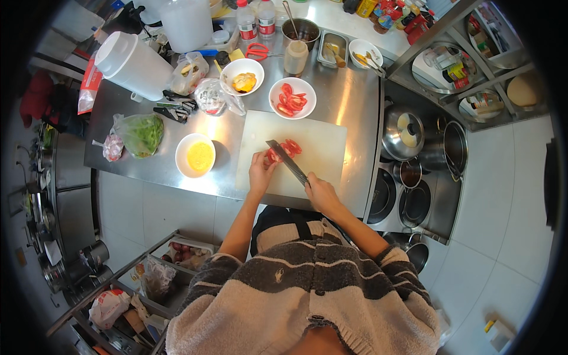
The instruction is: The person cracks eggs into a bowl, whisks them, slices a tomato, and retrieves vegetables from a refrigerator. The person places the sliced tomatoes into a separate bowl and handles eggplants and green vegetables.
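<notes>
My right hand is closed on the handle of a kitchen knife. The blade lies over cut tomato pieces on a white cutting board. At the left end of these, the fingertips of my left hand press on tomato beside the blade. Beyond the board's far edge, a white bowl holds tomato wedges. Left of the board stands a white bowl of beaten egg. Farther back, another white bowl holds a yellow and orange food that I cannot name surely.
Bagged leafy greens lie on the steel worktop's left side. Red-handled scissors, a squeeze bottle and a metal pot stand at the back. Right of the worktop are a lidded pot and a stove with pans.
</notes>
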The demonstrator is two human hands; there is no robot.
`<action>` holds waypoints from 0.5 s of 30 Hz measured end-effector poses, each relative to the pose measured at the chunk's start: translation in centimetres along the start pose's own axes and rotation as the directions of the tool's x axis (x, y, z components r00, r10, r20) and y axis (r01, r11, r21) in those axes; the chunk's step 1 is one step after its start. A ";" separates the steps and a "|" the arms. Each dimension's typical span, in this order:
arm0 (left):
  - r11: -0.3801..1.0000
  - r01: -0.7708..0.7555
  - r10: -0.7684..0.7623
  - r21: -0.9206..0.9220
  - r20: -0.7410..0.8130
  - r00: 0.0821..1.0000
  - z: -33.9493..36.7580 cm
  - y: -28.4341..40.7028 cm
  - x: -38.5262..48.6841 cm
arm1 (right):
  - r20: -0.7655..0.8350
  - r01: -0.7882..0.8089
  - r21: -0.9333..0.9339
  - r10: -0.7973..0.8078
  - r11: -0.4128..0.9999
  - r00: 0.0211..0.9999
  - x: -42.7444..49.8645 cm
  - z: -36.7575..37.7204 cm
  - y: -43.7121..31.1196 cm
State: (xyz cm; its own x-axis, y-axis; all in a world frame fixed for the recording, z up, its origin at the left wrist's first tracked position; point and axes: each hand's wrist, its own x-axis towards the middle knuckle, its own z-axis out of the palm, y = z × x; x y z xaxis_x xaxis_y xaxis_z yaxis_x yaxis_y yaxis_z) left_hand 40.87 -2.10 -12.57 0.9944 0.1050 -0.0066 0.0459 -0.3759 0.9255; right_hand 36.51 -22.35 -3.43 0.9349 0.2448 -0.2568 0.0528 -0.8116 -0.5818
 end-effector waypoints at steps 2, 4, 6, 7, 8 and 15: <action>0.999 -0.035 0.035 0.037 -0.009 0.999 0.0 0.0 -0.1 | 0.012 0.000 0.000 0.000 1.000 1.000 0.5 0.3 -0.1; 0.998 -0.043 0.044 0.044 -0.010 0.999 0.1 -0.1 -0.2 | -0.005 0.039 0.048 -0.039 0.998 0.999 1.9 0.6 -0.3; 0.998 -0.047 0.047 0.045 -0.006 0.999 0.1 -0.1 -0.2 | -0.032 0.089 0.102 -0.086 0.991 0.996 4.0 1.1 -0.7; 0.996 -0.065 0.066 0.065 -0.008 0.998 0.1 -0.2 -0.3 | -0.063 0.131 0.136 -0.123 0.982 0.990 5.2 1.6 -0.9; 0.993 -0.085 0.086 0.085 -0.009 0.996 0.0 -0.2 -0.2 | -0.103 0.180 0.172 -0.164 0.969 0.981 6.3 1.9 -1.1; 0.993 -0.073 0.075 0.089 -0.021 0.997 0.2 -0.8 -0.2 | -0.051 0.207 0.164 -0.201 0.965 0.978 6.5 2.5 1.4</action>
State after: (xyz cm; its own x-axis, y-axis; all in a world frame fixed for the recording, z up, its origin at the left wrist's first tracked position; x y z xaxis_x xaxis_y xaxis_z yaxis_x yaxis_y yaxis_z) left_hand 40.69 -1.98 -13.35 0.9929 0.0957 0.0707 -0.0185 -0.4625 0.8864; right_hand 41.83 -20.54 -7.80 0.9220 0.3755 -0.0949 0.1865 -0.6452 -0.7409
